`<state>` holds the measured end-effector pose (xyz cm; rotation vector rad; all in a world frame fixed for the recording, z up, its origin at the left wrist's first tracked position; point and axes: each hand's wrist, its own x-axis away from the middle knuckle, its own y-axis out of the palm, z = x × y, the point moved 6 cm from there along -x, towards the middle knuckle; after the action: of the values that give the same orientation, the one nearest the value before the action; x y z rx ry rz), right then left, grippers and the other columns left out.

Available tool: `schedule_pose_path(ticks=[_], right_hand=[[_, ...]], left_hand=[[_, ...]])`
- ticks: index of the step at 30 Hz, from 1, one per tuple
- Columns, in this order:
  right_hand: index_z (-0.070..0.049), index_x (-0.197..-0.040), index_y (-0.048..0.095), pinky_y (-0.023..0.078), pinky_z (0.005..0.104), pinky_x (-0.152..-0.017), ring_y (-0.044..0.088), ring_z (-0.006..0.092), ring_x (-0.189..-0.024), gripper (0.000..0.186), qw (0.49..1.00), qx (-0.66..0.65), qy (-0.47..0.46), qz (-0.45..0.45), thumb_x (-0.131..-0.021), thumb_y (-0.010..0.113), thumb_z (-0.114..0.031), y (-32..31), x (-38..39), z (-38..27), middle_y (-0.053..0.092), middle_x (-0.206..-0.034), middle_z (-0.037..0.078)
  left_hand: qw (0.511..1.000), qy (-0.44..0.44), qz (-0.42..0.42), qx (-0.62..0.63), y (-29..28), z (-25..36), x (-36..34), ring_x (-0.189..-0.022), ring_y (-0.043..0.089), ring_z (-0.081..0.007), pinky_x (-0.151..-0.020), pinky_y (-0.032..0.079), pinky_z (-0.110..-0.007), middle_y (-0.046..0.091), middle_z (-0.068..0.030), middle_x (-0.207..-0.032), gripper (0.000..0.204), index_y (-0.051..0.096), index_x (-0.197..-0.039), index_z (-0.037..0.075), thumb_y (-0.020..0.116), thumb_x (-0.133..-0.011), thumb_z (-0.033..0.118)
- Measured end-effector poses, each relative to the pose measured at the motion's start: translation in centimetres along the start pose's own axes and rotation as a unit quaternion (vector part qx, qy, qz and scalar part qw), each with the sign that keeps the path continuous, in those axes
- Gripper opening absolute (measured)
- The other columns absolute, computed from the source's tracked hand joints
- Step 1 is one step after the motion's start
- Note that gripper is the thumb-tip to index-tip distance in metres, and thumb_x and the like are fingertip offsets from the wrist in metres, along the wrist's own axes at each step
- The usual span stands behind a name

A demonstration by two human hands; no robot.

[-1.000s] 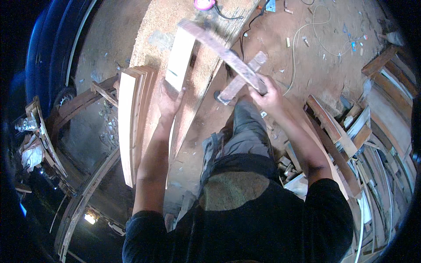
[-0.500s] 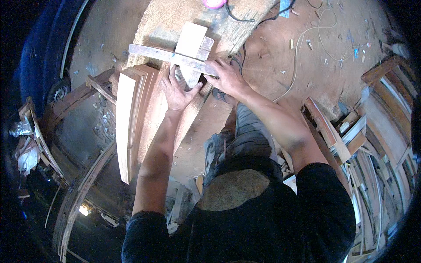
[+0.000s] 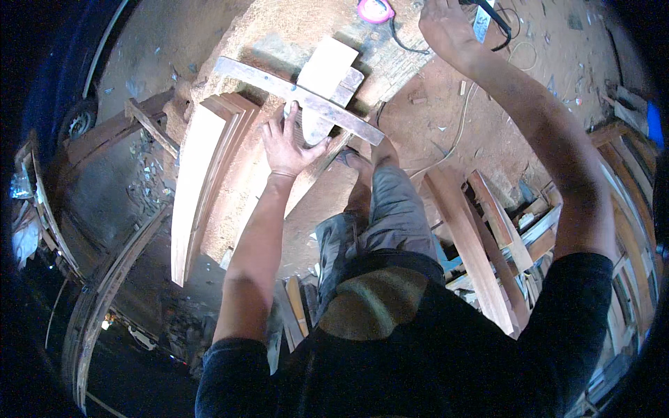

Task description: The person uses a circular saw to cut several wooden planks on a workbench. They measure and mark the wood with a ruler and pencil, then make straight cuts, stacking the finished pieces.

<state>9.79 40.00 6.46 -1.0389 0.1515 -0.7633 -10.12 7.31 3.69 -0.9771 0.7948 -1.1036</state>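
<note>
My left hand (image 3: 289,145) rests with its fingers spread, the fingertips against the near side of a long narrow flat bar (image 3: 334,113). The bar lies slantwise across a pale wooden piece (image 3: 327,68) on a sawdust-covered bench (image 3: 279,31). A pointed lower part (image 3: 317,130) sticks out below the bar, next to my left thumb. My right hand (image 3: 447,31) is stretched out to the far right, past the bench edge, close to a black cord-like thing (image 3: 496,19). Its fingertips run to the picture's upper edge, so what they hold, if anything, is hidden.
A stack of curved boards (image 3: 198,174) stands on the bench left of my left hand. A pink-rimmed round thing (image 3: 375,10) with a black cord lies at the far end. Long planks (image 3: 477,258) lean at my right, and a thin cable (image 3: 456,143) trails over the floor.
My right hand has let go of the bar's right end and moved far up and to the right. My left hand stays at the bar. The view has shifted a little.
</note>
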Motion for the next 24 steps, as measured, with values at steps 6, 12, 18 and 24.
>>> schedule_pose_path(ticks=[6, 12, 18, 24], right_hand=[[-0.004, -0.118, 0.075, 0.047, 0.0526, -0.098, 0.064, 0.0339, -0.119, 0.034, 0.991, 0.075, -0.024, -0.108, -0.09, 0.061, -0.017, 0.3, -4.9, 3.8, 0.071, -0.124, 0.017], [-0.007, -0.113, 0.076, 0.058, 0.0451, -0.086, 0.074, 0.0294, -0.105, 0.032, 0.998, -0.051, -0.012, -0.047, -0.086, 0.069, -0.021, 3.4, -7.3, 10.2, 0.076, -0.111, 0.017], [-0.002, -0.107, 0.072, 0.057, 0.0429, -0.08, 0.073, 0.0325, -0.09, 0.035, 0.917, -0.384, 0.069, 0.083, -0.083, 0.076, -0.027, -13.6, -3.2, 14.3, 0.075, -0.098, 0.02], [-0.003, -0.117, 0.071, 0.041, 0.0265, -0.056, 0.053, 0.0099, -0.056, 0.038, 0.665, -0.705, 0.239, -0.06, -0.095, 0.071, -0.034, -15.7, 12.0, 14.2, 0.051, -0.056, -0.002]], left_hand=[[1.0, -0.008, -0.029, 0.001, 0.1, -0.1, 0.0, -0.112, 0.049, -0.0404, -0.098, 0.043, -0.052, 0.05, -0.0241, -0.133, 0.107, 0.052, -0.148, 0.007, 0.081, -0.065, 0.068], [0.999, -0.005, -0.035, -0.006, 0.2, 0.2, -1.1, -0.111, 0.049, -0.0405, -0.098, 0.042, -0.051, 0.051, -0.0252, -0.129, 0.107, 0.051, -0.15, 0.008, 0.078, -0.067, 0.069], [0.997, -0.028, -0.054, -0.057, -0.9, -0.5, 1.1, -0.112, 0.051, -0.0415, -0.096, 0.043, -0.052, 0.054, -0.0281, -0.126, 0.107, 0.05, -0.149, 0.002, 0.08, -0.068, 0.066], [1.0, 0.012, -0.017, 0.001, -0.3, 0.7, -0.4, -0.112, 0.05, -0.0449, -0.097, 0.042, -0.055, 0.051, -0.0308, -0.132, 0.11, 0.045, -0.153, 0.004, 0.08, -0.07, 0.066]])
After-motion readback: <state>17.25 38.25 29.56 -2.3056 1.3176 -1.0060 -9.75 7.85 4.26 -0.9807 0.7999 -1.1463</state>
